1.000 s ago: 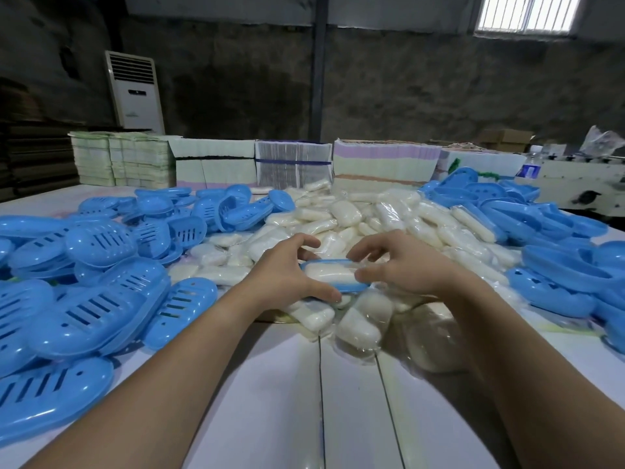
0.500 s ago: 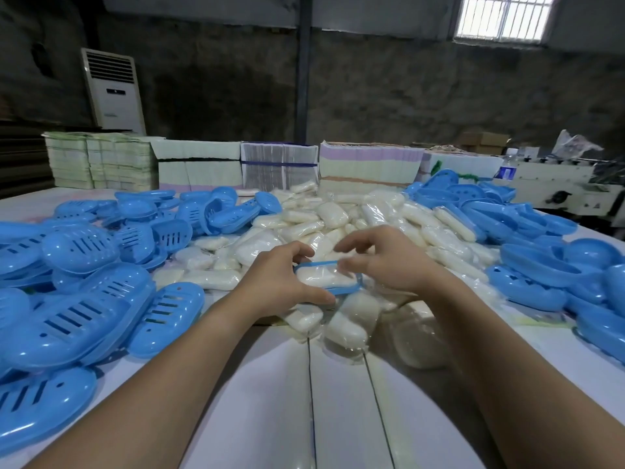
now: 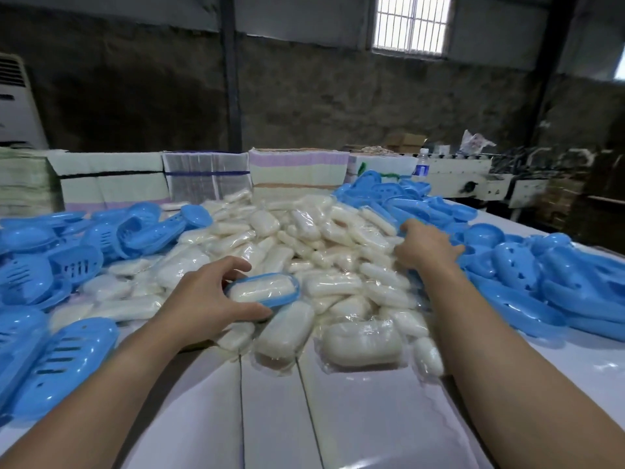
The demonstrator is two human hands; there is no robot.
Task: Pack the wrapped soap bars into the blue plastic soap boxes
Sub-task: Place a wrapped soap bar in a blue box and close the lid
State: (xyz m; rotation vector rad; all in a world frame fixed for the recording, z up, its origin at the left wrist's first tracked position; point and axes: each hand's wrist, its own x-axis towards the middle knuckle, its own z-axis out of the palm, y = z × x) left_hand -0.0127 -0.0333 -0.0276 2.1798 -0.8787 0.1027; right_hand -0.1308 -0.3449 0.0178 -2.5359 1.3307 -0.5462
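Note:
My left hand (image 3: 209, 296) grips a blue soap box half (image 3: 291, 296) at centre, thumb below and fingers over its far edge. A wrapped white soap bar (image 3: 260, 288) lies inside that half. My right hand (image 3: 424, 247) is stretched out to the right, at the border between the heap of wrapped soap bars (image 3: 321, 252) and the right pile of blue box halves (image 3: 527, 265). Its fingertips are hidden, so whether it holds anything cannot be told. Another pile of slotted blue box halves (image 3: 64, 265) lies on the left.
The white table (image 3: 338, 418) has seams running toward me between my forearms. Bundled stacks of flat cartons (image 3: 203, 177) line the far edge. A water bottle (image 3: 421, 165) and a machine (image 3: 473, 181) stand at back right. An air conditioner (image 3: 17, 106) is at far left.
My right hand let go of the box half and moved right toward the blue pile. My left hand still holds the box half with the soap. The view swung right.

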